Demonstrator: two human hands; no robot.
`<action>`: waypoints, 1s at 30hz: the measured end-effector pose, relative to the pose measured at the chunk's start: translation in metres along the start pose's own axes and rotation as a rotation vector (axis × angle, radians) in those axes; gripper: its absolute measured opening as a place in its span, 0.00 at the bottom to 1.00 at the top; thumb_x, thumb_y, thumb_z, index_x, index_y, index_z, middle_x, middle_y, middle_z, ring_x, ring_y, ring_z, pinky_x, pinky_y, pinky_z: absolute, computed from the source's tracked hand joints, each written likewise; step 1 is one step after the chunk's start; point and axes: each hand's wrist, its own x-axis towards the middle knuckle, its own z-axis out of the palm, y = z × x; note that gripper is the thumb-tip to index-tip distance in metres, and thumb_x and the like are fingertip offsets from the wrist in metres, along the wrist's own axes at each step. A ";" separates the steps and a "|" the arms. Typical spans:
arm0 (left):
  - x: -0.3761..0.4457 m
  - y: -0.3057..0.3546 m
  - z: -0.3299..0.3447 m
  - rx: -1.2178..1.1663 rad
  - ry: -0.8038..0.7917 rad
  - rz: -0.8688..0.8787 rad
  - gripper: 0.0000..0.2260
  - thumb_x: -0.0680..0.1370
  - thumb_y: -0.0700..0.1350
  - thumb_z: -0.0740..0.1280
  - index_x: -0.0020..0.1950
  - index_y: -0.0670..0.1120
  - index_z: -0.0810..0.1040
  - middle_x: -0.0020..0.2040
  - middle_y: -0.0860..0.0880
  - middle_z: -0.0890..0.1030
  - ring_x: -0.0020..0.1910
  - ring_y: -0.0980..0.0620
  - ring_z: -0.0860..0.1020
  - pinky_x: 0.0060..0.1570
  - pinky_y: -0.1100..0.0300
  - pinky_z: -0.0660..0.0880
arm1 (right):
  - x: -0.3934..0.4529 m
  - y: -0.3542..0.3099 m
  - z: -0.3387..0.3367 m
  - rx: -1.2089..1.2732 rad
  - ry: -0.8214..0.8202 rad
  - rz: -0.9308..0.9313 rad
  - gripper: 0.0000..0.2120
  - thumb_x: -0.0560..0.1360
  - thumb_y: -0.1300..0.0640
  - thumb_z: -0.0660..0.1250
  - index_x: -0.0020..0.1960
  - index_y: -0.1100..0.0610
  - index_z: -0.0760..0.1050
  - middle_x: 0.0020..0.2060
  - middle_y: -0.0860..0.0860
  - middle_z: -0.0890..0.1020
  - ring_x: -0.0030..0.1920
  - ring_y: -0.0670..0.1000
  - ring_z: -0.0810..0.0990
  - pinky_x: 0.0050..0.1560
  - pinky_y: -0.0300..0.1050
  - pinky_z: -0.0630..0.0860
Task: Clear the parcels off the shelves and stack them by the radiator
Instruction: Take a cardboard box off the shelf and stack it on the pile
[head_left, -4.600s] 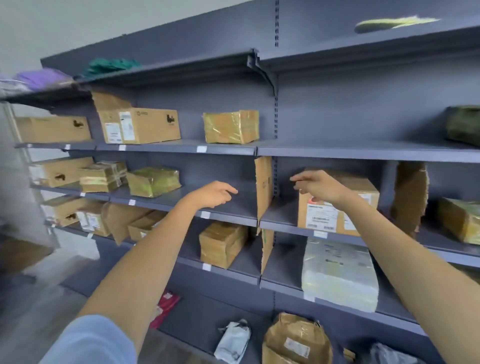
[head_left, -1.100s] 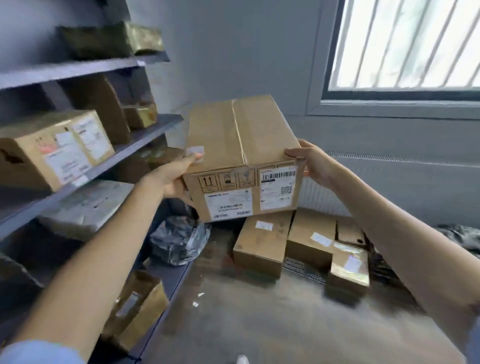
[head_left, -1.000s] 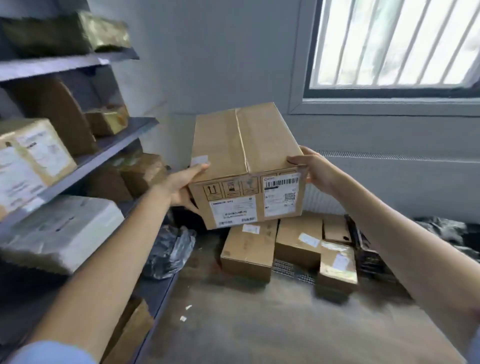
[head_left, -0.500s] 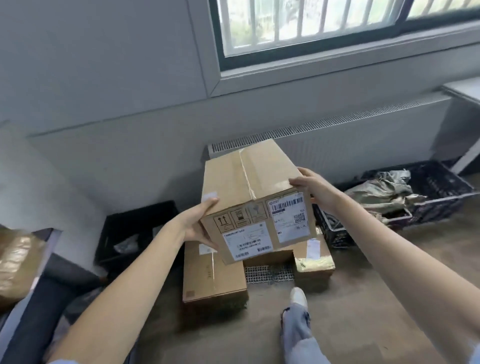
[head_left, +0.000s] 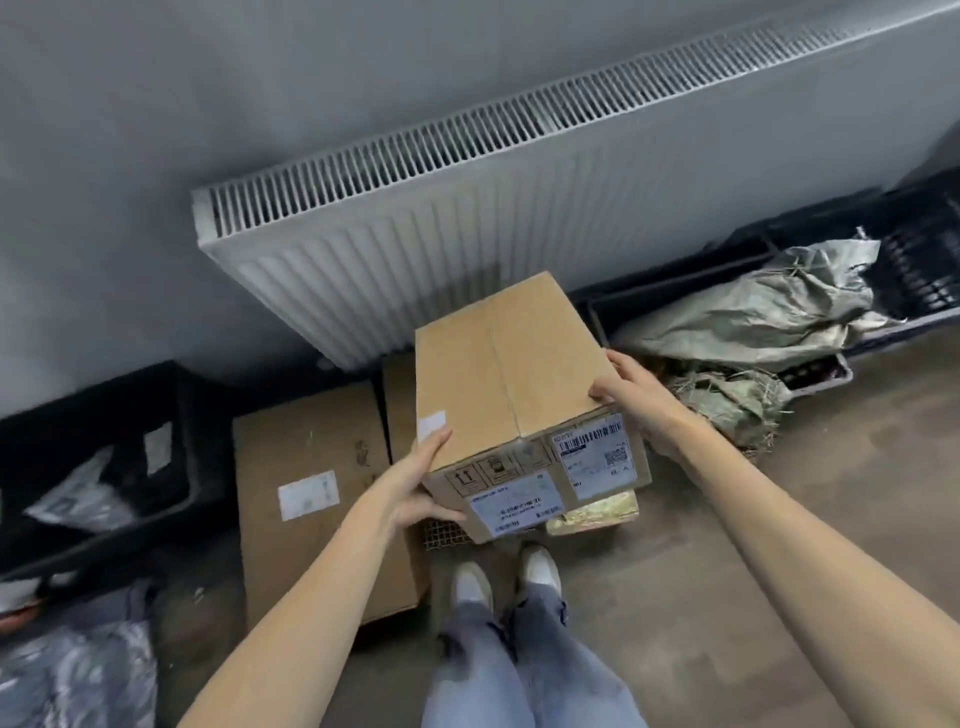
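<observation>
Hands: we note both on one cardboard box (head_left: 511, 364), held in front of the body above the floor.
Left hand (head_left: 415, 486): we find it at the near left corner, thumb lying along the top edge, fingers curled under the bottom.
Right hand (head_left: 634, 395): we find it on the right top edge, fingers curled over onto the lid, gripping.
Box: we record a taped lid, printed labels on the near face, and a tilt with the near end lower.
Position: we place it in front of the white radiator (head_left: 519, 208), over parcels already on the floor.
Floor parcels: we see a large flat carton (head_left: 311, 493) to the left, and a small gold-wrapped parcel (head_left: 592, 514) showing under the held box.
Surroundings: we note a black crate (head_left: 93, 467) at left, a crumpled sack (head_left: 753, 322) at right.
Feet: we see white shoes (head_left: 506, 571) just below the box.
</observation>
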 end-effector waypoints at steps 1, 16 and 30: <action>0.033 0.002 0.006 -0.028 0.002 0.006 0.29 0.72 0.56 0.70 0.71 0.58 0.64 0.74 0.46 0.63 0.71 0.38 0.62 0.47 0.28 0.73 | 0.029 0.012 -0.005 0.012 -0.002 0.028 0.14 0.72 0.62 0.60 0.46 0.41 0.71 0.46 0.47 0.77 0.46 0.49 0.77 0.49 0.48 0.75; 0.340 -0.033 0.103 0.210 -0.065 0.276 0.28 0.82 0.52 0.52 0.74 0.63 0.36 0.77 0.56 0.53 0.75 0.51 0.59 0.73 0.44 0.57 | 0.271 0.209 -0.050 0.230 0.271 0.212 0.32 0.70 0.74 0.53 0.72 0.55 0.61 0.59 0.46 0.76 0.61 0.44 0.73 0.55 0.39 0.70; 0.255 0.049 0.036 0.665 -0.011 0.122 0.24 0.82 0.47 0.53 0.76 0.60 0.50 0.76 0.49 0.60 0.37 0.60 0.69 0.32 0.64 0.69 | 0.204 0.099 0.026 -0.112 0.149 0.231 0.23 0.78 0.59 0.58 0.73 0.52 0.62 0.59 0.60 0.78 0.61 0.60 0.75 0.59 0.48 0.72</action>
